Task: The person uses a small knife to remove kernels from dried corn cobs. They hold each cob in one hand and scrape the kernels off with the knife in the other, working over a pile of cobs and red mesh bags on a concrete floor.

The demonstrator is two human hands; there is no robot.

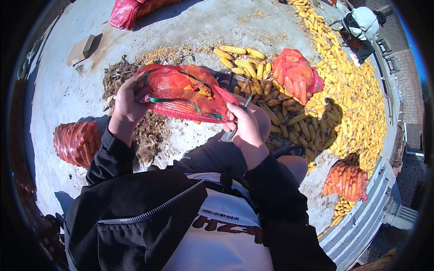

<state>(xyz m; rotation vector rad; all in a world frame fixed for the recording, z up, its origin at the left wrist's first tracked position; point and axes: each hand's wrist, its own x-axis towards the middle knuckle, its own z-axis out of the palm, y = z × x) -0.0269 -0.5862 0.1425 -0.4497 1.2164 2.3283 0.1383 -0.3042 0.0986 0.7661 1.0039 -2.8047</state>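
Both hands stretch the mouth of a red mesh bag (pixel 190 110) in front of me, over my lap. Corn cobs show inside through its opening and netting, and a green band runs along the rim. My left hand (pixel 129 101) grips the bag's left edge, its fingertips partly hidden by the mesh. At the right edge, my right hand (pixel 245 127) pinches the mesh between thumb and fingers. It also holds a slim grey tool (pixel 249 101) whose kind I cannot tell; one end points up past the thumb, and a wider end shows below the fingers.
Loose yellow corn cobs (pixel 356 115) spread in a big pile to the right. Filled red mesh bags stand at right (pixel 293 74), lower right (pixel 346 181), left (pixel 77 144) and top (pixel 123 13). Husk debris (pixel 147 142) and a cardboard box (pixel 80 50) lie left. A person (pixel 361 27) bends at upper right.
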